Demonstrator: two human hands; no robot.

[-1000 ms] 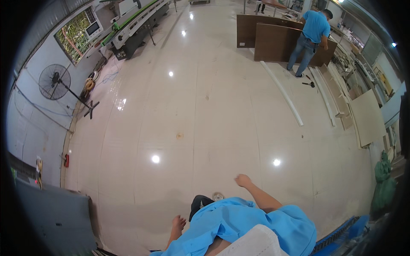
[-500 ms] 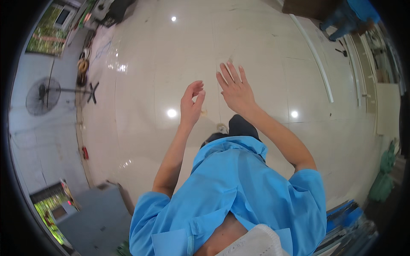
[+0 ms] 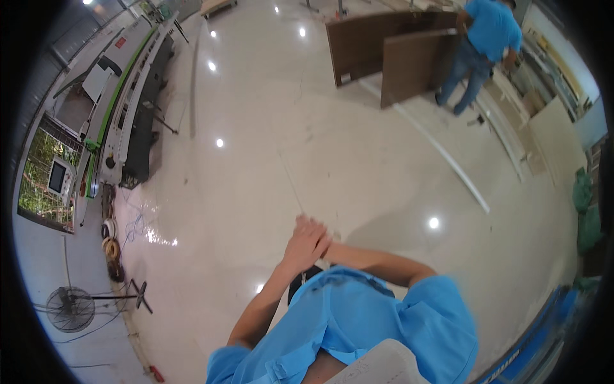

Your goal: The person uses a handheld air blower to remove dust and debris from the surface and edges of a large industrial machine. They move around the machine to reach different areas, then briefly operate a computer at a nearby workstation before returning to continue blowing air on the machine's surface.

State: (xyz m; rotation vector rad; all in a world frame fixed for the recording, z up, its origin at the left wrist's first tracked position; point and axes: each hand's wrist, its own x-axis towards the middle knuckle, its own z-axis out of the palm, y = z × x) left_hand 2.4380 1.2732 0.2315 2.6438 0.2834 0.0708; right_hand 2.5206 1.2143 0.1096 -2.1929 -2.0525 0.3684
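My two hands are together in front of my waist, above the floor. My left hand (image 3: 302, 248) lies over my right hand (image 3: 327, 247), its fingers closed across it. The right hand is mostly covered, so its fingers do not show clearly. No tool or other object shows in either hand. Both bare forearms come out of short blue sleeves.
A person (image 3: 486, 38) in a blue shirt stands at the far right beside upright brown panels (image 3: 416, 67). A long white strip (image 3: 448, 160) lies on the pale floor (image 3: 268, 173). Along the left stand a long machine (image 3: 118, 109) and a fan (image 3: 70, 309).
My hands were apart with the fingers spread or loosely curled; they have come together and lower in view. The view has tilted up, bringing the machine, panels and person in.
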